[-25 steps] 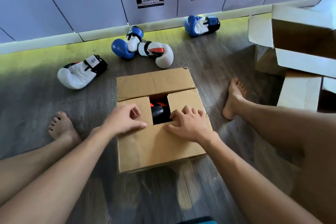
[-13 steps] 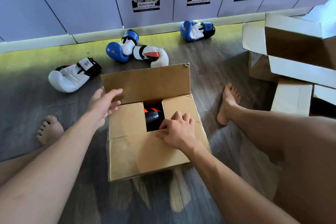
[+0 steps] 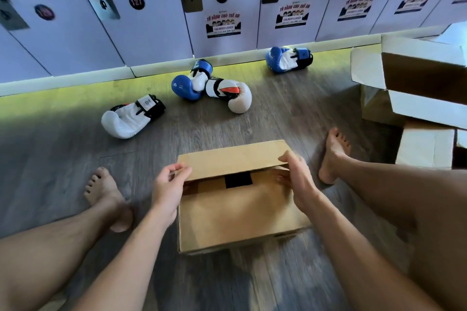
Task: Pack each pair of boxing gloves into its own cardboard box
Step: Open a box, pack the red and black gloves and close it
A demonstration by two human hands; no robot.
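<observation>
A brown cardboard box (image 3: 240, 214) sits on the floor between my legs. Its far flap (image 3: 232, 159) is folded partway down over the opening. My left hand (image 3: 170, 182) pinches that flap's left corner. My right hand (image 3: 297, 179) grips its right corner. A small dark gap shows something black inside. Loose on the floor beyond lie a white glove (image 3: 129, 118), a blue and white glove (image 3: 189, 83), a white glove with an orange patch (image 3: 231, 94) touching it, and another blue glove (image 3: 288, 59) near the lockers.
Open cardboard boxes (image 3: 414, 88) are stacked at the right. A row of numbered locker doors (image 3: 151, 20) closes off the far side. My bare feet (image 3: 104, 189) (image 3: 334, 151) rest on the wooden floor either side of the box.
Both hands left the inner flaps and took hold of the far flap's corners. That flap has swung down toward me, covering most of the opening. The view shifted back.
</observation>
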